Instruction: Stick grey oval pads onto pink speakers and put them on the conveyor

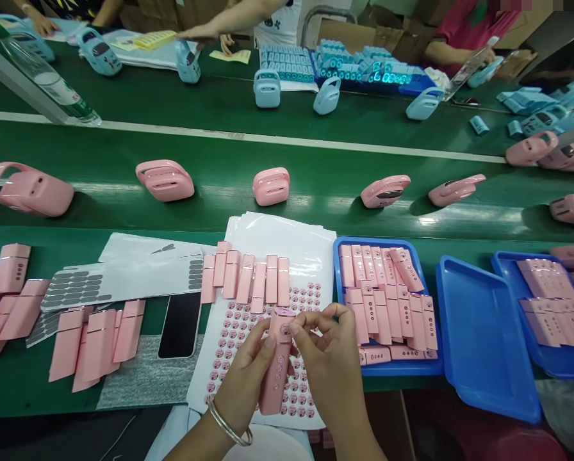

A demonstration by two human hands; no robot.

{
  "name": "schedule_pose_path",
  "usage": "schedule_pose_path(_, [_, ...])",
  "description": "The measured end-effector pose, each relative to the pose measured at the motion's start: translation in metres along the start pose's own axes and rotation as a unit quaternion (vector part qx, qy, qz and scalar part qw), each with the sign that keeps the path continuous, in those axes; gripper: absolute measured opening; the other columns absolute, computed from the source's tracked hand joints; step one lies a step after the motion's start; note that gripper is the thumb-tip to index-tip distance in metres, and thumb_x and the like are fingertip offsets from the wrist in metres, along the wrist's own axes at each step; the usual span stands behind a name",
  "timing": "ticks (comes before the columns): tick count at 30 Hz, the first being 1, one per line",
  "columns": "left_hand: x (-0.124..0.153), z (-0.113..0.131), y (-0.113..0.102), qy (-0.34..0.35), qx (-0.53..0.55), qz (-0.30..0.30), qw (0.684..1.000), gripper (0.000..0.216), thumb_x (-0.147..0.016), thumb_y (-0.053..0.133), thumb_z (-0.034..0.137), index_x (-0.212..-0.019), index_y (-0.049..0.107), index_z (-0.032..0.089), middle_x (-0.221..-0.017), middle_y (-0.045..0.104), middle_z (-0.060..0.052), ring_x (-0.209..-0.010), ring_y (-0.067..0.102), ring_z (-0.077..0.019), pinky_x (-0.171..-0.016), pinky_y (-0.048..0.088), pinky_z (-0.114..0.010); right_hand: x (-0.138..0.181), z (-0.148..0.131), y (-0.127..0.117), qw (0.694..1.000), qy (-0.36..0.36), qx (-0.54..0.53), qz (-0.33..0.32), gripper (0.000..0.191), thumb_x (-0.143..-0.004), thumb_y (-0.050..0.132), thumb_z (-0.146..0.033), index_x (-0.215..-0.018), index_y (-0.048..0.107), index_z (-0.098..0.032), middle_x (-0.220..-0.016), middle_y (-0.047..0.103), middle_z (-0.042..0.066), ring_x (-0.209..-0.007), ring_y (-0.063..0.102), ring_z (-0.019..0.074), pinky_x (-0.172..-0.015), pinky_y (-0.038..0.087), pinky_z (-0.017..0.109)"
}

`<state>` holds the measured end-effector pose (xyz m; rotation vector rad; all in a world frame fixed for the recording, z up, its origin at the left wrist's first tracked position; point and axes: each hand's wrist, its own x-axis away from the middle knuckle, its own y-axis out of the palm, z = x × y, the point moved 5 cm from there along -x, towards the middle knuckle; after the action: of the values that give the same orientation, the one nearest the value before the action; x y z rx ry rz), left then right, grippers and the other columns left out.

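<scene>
My left hand (243, 374) is closed around a pink microphone-like handle (273, 384), held tilted over a white sheet of round stickers (299, 387). A column of round button marks runs down the handle's face. My right hand (332, 362) pinches at a small round sticker (286, 329) near the handle's upper end, thumb and forefinger at its edge. Whether the sticker lies fully flat is too small to tell. Just beyond my hands, a row of similar pink handles (245, 280) lies across the top of the sheet.
On the right, a blue tray (337, 275) holds many pink handles, beside another blue tray (489, 339). To the left lie a phone (180, 326), label sheets (143, 275) and more handles (99, 339). Pink handled shells (271, 187) line the green belt; co-workers sit opposite.
</scene>
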<state>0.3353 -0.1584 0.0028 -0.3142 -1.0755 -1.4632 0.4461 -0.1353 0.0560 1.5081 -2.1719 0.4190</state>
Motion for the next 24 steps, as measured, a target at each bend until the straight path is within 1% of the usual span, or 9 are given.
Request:
schedule_pose_path(6, [-0.001, 0.0, -0.001, 0.012, 0.004, 0.01, 1.0, 0.055, -0.074, 0.066, 0.049, -0.122, 0.053, 0.026, -0.098, 0.067, -0.005, -0.081, 0.063, -0.0179, -0.066, 0.048, -0.026, -0.001, 0.001, 0.0, 1.0, -0.017, 0.006, 0.005, 0.039, -0.073, 0.068, -0.031, -0.088, 0.032, -0.028, -0.072, 0.063, -0.006, -0.064, 0.06, 0.0149, -0.051, 0.047, 0.024])
schedule_pose_path(10, [-0.003, -0.002, -0.002, 0.018, 0.002, -0.002, 1.0, 0.052, -0.076, 0.065, 0.049, -0.122, 0.053, 0.028, -0.104, 0.066, -0.004, -0.084, 0.063, -0.0182, -0.066, 0.049, -0.026, -0.001, 0.004, 0.0, 1.0, -0.011, 0.004, 0.02, 0.04, -0.072, 0.068, -0.03, -0.087, 0.031, -0.029, -0.074, 0.062, -0.005, -0.064, 0.061, 0.016, -0.045, 0.044, 0.023])
schedule_pose_path(12, [-0.004, -0.004, -0.002, 0.018, 0.002, -0.011, 1.0, 0.05, -0.077, 0.063, 0.048, -0.123, 0.052, 0.029, -0.106, 0.066, -0.004, -0.086, 0.063, -0.0183, -0.066, 0.049, -0.025, -0.002, 0.007, -0.001, 1.0, -0.009, 0.006, 0.025, 0.04, -0.072, 0.068, -0.029, -0.086, 0.031, -0.029, -0.074, 0.062, -0.006, -0.065, 0.061, 0.0161, -0.045, 0.044, 0.022])
schedule_pose_path(16, [-0.006, -0.007, -0.003, 0.016, -0.002, -0.016, 1.0, 0.053, -0.077, 0.063, 0.048, -0.124, 0.05, 0.029, -0.107, 0.067, -0.005, -0.086, 0.064, -0.0197, -0.067, 0.05, -0.027, -0.004, 0.011, -0.003, 0.999, -0.03, 0.008, 0.03, 0.041, -0.071, 0.069, -0.027, -0.084, 0.03, -0.029, -0.073, 0.061, -0.007, -0.064, 0.062, 0.0149, -0.051, 0.048, 0.024])
schedule_pose_path(20, [-0.006, -0.006, -0.001, 0.019, 0.01, -0.02, 1.0, 0.051, -0.08, 0.062, 0.045, -0.126, 0.049, 0.028, -0.111, 0.065, -0.005, -0.093, 0.063, -0.02, -0.072, 0.05, -0.027, -0.005, 0.014, -0.004, 0.998, -0.034, 0.003, 0.044, 0.041, -0.072, 0.068, -0.026, -0.084, 0.029, -0.029, -0.073, 0.061, -0.008, -0.062, 0.061, 0.0141, -0.053, 0.05, 0.026])
schedule_pose_path(22, [-0.007, -0.006, -0.001, 0.014, 0.007, -0.015, 1.0, 0.051, -0.079, 0.062, 0.045, -0.126, 0.049, 0.028, -0.113, 0.065, -0.006, -0.095, 0.062, -0.0205, -0.074, 0.051, -0.027, -0.007, 0.015, -0.005, 0.997, -0.046, 0.005, 0.058, 0.04, -0.071, 0.068, -0.025, -0.083, 0.03, -0.029, -0.073, 0.059, -0.008, -0.065, 0.061, 0.0143, -0.059, 0.053, 0.029])
schedule_pose_path(24, [-0.011, -0.007, -0.003, 0.004, 0.001, -0.005, 1.0, 0.054, -0.078, 0.063, 0.047, -0.126, 0.049, 0.027, -0.114, 0.065, -0.006, -0.099, 0.062, -0.0224, -0.077, 0.051, -0.029, -0.011, 0.016, -0.007, 0.994, -0.07, 0.032, 0.073, 0.037, -0.072, 0.068, -0.025, -0.082, 0.033, -0.028, -0.073, 0.056, -0.007, -0.067, 0.059, 0.0141, -0.065, 0.054, 0.031])
